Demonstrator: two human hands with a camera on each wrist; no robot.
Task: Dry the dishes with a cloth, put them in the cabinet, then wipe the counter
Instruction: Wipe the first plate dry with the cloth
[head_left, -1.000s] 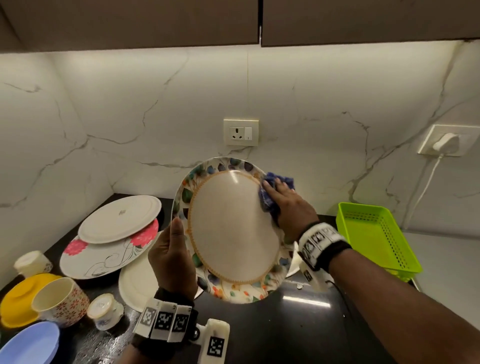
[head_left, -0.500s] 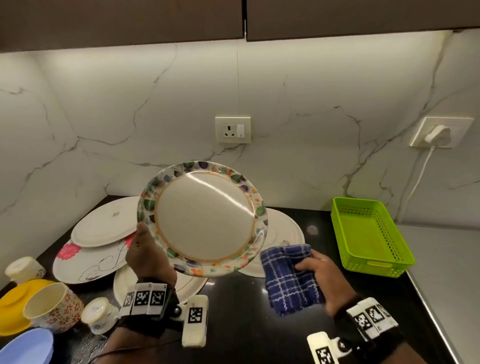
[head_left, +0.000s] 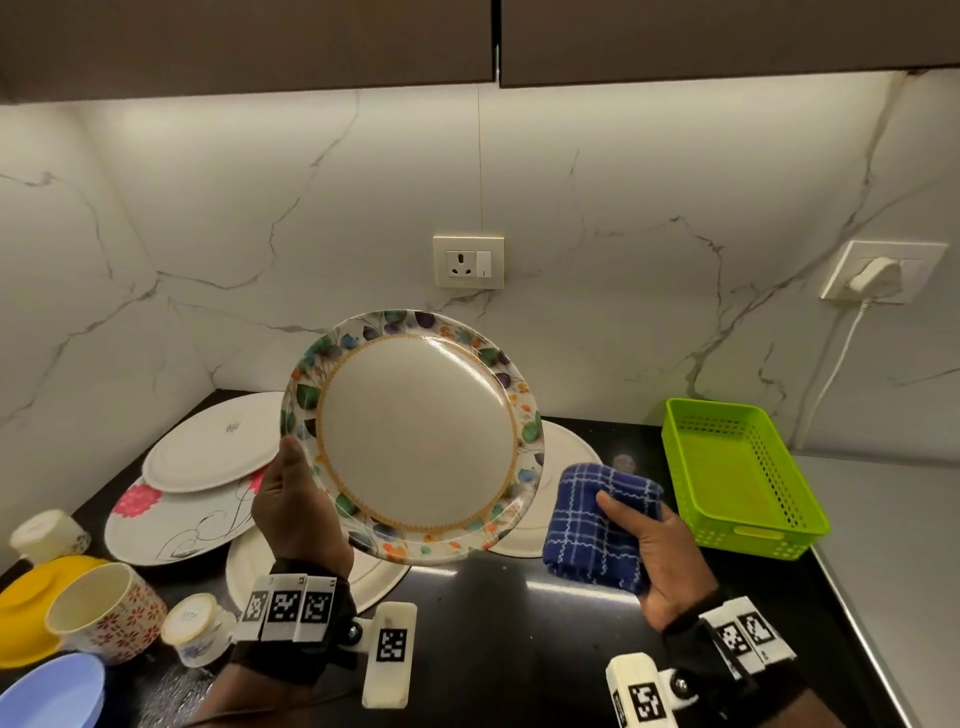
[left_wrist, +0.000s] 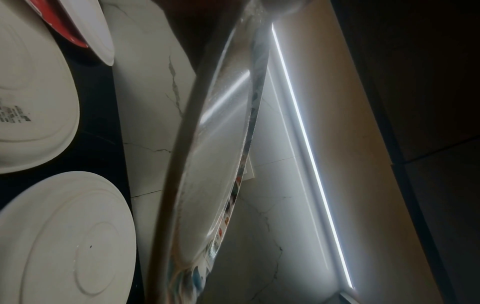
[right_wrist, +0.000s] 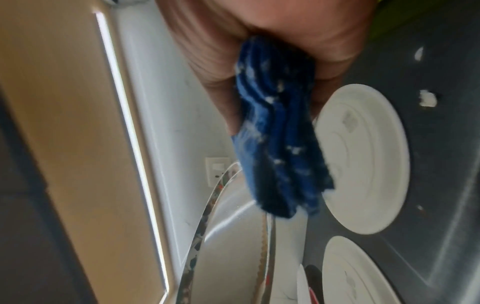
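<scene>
Cloth (head_left: 597, 525) now off plate, bunched in right hand (head_left: 660, 551), low by worktop (head_left: 493, 623). Left hand (head_left: 296, 509) grips plate (head_left: 415, 441) rim, tilted up. Next maybe: wipe back, hold tight. Cabinet (head_left: 249, 41) above.

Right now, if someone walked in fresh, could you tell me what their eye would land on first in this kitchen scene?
Probably the leaf-patterned plate, tilted up above the black counter in the left hand. Next, the blue checked cloth bunched in the right hand beside it, apart from the plate. The bright green basket at the right also stands out.
</scene>
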